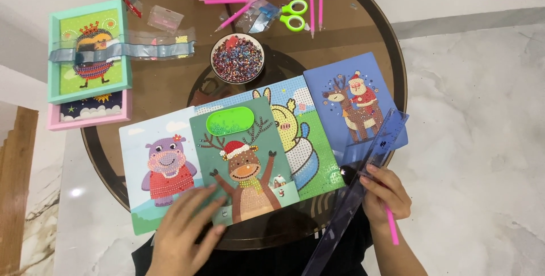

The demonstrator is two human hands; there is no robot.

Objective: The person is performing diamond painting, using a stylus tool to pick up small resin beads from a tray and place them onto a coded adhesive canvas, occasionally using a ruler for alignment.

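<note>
Brown glass of a round table [170, 83] beneath it all, with a fan of four picture cards spread along the near edge: hippo card [153, 162] at the left, reindeer card [250, 168] lying on top, yellow animal card [304, 139] half covered, blue Santa card [352, 100] at the right. Further back a teal framed picture [57, 54] stacked on a pink frame [85, 118], then a bowl of mixed beads [237, 58] just above the cards, a small green tray [230, 121] resting on the reindeer card's top, and green scissors [294, 15] well apart. Long translucent blue ruler [363, 168] slanted across the Santa card's lower corner and off the table edge, pinched by the closed fingers of the right hand [386, 193], with a pink pen [392, 228] tucked in the same fist and pointing down. Left hand [187, 228] flat and spread, clasping nothing, palm pressed on the reindeer card's lower left corner and overlapping the hippo card. Seemingly a moment of steadying and lining up the cards rather than placing beads; for straightening with the ruler, a firm press on the top card and a level, lowered edge
</note>
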